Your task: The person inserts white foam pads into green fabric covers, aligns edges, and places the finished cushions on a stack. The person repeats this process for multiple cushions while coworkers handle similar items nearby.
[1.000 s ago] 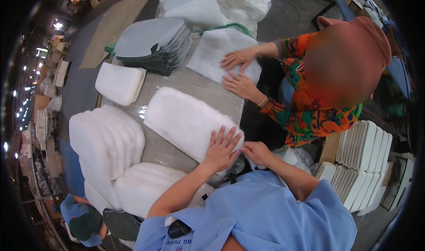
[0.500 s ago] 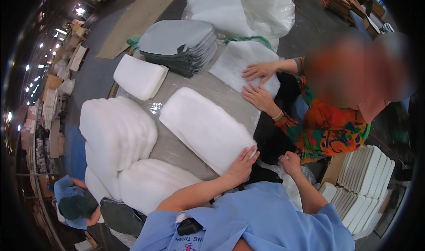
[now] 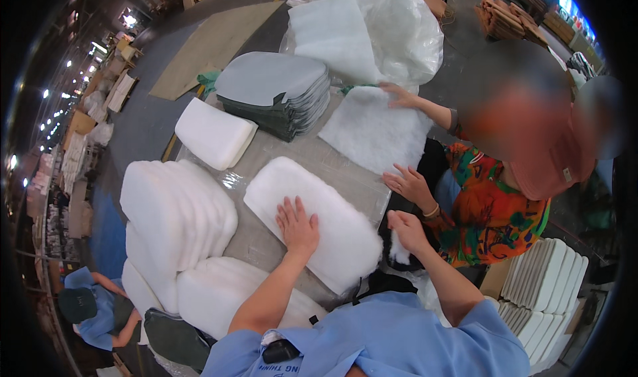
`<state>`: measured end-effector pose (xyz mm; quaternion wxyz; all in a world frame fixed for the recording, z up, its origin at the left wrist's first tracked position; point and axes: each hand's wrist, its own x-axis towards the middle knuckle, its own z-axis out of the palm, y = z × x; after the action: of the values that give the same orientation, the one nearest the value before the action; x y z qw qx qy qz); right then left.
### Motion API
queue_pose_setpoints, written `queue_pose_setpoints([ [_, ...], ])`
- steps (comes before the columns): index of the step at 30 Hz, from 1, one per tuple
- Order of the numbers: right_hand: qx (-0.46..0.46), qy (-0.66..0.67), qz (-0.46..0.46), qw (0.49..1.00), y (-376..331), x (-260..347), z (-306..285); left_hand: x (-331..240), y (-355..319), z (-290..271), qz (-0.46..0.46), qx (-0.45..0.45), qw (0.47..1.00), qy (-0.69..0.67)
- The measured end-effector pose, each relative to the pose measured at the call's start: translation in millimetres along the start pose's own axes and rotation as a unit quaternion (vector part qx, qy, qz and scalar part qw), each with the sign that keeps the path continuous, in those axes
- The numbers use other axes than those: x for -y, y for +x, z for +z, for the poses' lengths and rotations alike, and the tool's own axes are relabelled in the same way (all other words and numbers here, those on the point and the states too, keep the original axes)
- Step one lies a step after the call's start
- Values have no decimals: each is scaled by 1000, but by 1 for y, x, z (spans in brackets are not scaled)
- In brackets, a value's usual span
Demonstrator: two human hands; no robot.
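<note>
My left hand lies flat, fingers spread, on a long white foam-like pad with a fuzzy surface in the middle of the table. Beyond the pad's right end, my right hand is closed, with a tuft of white wadding hanging below the fingers. Opposite, a co-worker's hand touches the far edge of a thin white wadding sheet. The co-worker's other hand hovers by that sheet's near corner.
White pads are stacked at the left, beside another folded pad. A pile of grey-green cut pieces stands at the table's far side. Behind it lies a large clear plastic bag. More white pads stand at the right.
My left hand has moved from the pad's near right end to its left half. My right hand has risen slightly. The co-worker's hands have moved apart, one to the sheet's far edge.
</note>
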<state>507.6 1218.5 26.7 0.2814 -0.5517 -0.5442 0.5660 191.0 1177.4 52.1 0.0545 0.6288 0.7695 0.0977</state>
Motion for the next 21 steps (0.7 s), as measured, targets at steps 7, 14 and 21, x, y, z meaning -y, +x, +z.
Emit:
queue_pose_setpoints([
  [7, 41, -225, -17, 973, 106, 45, 60, 12, -11, 7, -24, 72, 997, 16],
  [14, 110, -224, -18, 968, 152, 74, 102, 16, -13, 13, -42, 73, 996, 16],
  [21, 71, -265, -13, 962, 151, 72, 119, 14, -12, 13, -39, 70, 997, 13],
])
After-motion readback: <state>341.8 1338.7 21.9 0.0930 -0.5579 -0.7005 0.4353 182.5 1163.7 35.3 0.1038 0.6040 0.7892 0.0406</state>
